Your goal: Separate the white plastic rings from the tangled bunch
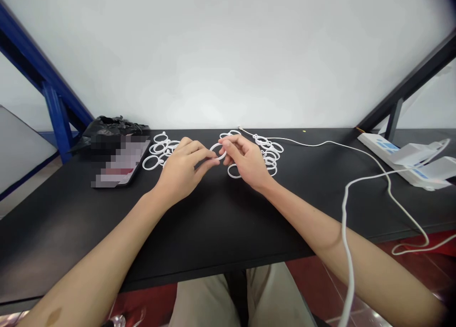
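My left hand (183,168) and my right hand (245,158) meet over the middle of the black table (213,222). Both pinch one white plastic ring (216,150) between fingertips, just above the tabletop. A loose pile of several white rings (160,151) lies to the left of my left hand. Another bunch of white rings (271,155), linked or overlapping, lies right behind my right hand, partly hidden by it.
A phone (119,168) lies at the back left beside a crumpled black bag (112,125). A white cable (349,194) runs across the right side and over my right forearm. A white power strip with adapters (409,158) sits at the far right. A white wall rises behind.
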Demonstrator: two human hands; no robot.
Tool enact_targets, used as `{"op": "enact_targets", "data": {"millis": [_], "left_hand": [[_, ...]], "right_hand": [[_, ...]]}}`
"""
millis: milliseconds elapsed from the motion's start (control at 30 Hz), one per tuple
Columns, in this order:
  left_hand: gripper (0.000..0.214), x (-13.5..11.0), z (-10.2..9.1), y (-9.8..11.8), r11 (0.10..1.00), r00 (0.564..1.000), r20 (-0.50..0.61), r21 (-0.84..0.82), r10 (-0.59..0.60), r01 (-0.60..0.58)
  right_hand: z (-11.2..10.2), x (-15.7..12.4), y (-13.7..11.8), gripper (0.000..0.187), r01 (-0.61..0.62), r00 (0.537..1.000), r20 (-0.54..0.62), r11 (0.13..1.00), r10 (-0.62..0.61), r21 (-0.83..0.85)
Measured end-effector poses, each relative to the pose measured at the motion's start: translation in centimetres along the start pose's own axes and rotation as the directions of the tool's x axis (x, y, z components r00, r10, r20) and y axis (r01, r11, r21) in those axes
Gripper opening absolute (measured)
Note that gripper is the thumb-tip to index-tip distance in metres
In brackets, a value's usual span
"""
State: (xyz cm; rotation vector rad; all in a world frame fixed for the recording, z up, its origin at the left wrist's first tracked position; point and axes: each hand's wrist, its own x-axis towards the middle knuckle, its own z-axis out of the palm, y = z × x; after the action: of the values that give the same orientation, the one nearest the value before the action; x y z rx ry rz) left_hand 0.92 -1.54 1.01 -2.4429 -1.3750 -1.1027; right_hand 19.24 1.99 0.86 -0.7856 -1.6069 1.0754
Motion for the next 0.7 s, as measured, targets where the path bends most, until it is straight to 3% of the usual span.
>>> {"op": "enact_targets", "data": {"millis": [200,467,700], "left_hand": [[0.021,-0.1,0.4,0.0,0.999,0.999,0.037,-0.034,0.003,-0.002],[0.021,-0.2,0.4,-0.4,1.0,0.999,0.048,-0.028,-0.002,0.003],[0.022,-0.2,0.2,-1.1,0.996,0.997,0.036,0.067,-0.067,0.065]], "right_hand": [[-0.1,0.1,-0.1,0.028,-0.036,0.999,-0.035,0.996,0.033,-0.084],[0.0,0.1,0.7,0.03,-0.051,0.999,-0.016,0.996,0.049,-0.078],[0.0,-0.1,0.5,0.029,-0.013,0.999,-0.048,0.911,-0.007,-0.413]]}}
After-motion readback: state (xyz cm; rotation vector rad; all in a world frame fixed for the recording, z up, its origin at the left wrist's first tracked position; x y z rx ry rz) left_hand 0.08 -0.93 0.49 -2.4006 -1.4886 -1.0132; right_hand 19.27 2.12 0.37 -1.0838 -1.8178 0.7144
